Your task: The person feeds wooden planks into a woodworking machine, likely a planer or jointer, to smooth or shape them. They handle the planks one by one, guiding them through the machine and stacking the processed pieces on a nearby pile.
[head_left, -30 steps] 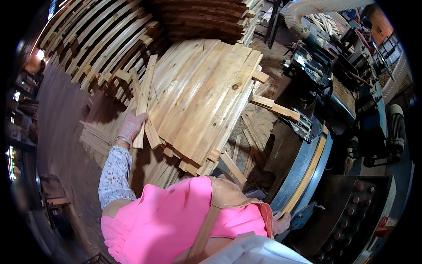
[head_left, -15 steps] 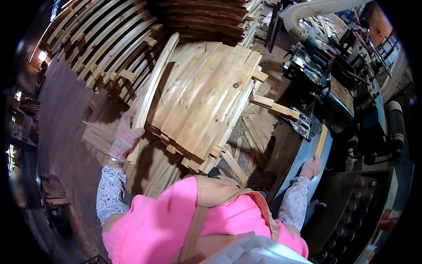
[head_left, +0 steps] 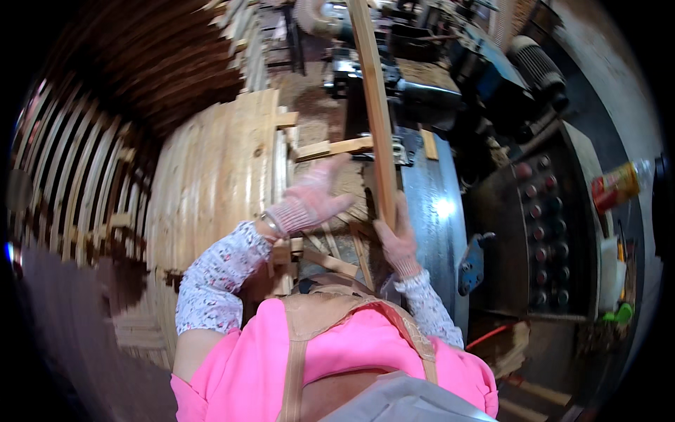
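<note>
Landmark: smooth blue-grey metal machine bed (head_left: pixel 432 246).

Item: long, straight, square-edged strip of light brown wood (head_left: pixel 374 91). Lower end at the left edge of the machine bed; length runs away past its far end to the top of the view. Contact with the bed: cannot tell.

Right hand (head_left: pixel 398 243), in pinkish knitted glove: closed on the lower end of the strip, thumb to one side, at the left edge of the machine bed.

Left hand (head_left: pixel 309 200), in pink-and-white knitted glove: left of the machine bed, fingers spread and slightly blurred, holding nothing, apart from the strip.

Short yellowish wooden piece (head_left: pixel 429 144): on the far end of the machine bed.

Broad stack of pale, knotted planks (head_left: pixel 218 169): well left of the machine bed.

Loose narrow wood offcuts (head_left: pixel 330 261): low down, between stack and machine bed.

Blue metal bracket (head_left: pixel 472 266): at the right edge of the machine bed.

Black control box with rows of round buttons (head_left: pixel 545 239): right of the machine bed.
</note>
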A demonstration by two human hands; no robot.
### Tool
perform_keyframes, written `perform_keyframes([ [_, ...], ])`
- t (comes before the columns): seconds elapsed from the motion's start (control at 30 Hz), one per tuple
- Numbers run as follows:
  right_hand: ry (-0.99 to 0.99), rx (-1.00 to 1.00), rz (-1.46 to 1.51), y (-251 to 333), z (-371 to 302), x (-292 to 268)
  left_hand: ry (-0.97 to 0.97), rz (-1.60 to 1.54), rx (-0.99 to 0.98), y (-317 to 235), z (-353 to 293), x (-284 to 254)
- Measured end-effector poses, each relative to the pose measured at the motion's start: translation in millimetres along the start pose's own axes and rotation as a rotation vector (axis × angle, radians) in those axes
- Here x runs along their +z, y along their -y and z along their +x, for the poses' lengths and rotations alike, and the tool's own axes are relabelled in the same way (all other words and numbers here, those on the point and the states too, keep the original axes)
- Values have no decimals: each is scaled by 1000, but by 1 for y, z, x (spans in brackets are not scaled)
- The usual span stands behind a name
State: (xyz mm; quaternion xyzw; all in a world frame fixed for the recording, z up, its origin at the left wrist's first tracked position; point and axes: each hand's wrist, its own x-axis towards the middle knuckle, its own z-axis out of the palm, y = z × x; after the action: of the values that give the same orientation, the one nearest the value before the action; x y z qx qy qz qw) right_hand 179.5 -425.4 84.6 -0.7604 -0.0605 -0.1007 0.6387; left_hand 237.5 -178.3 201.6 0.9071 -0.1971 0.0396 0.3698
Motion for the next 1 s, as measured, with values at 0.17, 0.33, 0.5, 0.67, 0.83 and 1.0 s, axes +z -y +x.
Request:
perform_keyframes([
  [0.17, -270, 272, -904, -45, -164, -117, 52, 497, -442, 71, 23, -37],
  [0.33, -343, 190, -1294, -67, -222, -143, -94, 762, -431, 122, 14, -27],
  [0.5, -531, -166, -1126, -131, -39, -142, -14, 773, -435, 122, 15, -28],
  [0.67, -502, 85, -1592, -163, 123, -114, -65, 701, -392, 114, 19, -32],
  [0.83, -347, 295, -1153, -132, 45, -114, -22, 547, -358, 123, 23, -32],
  [1.0, -337, 378, -1150, -74, -155, -132, -86, 630, -275, 149, 23, -23],
])
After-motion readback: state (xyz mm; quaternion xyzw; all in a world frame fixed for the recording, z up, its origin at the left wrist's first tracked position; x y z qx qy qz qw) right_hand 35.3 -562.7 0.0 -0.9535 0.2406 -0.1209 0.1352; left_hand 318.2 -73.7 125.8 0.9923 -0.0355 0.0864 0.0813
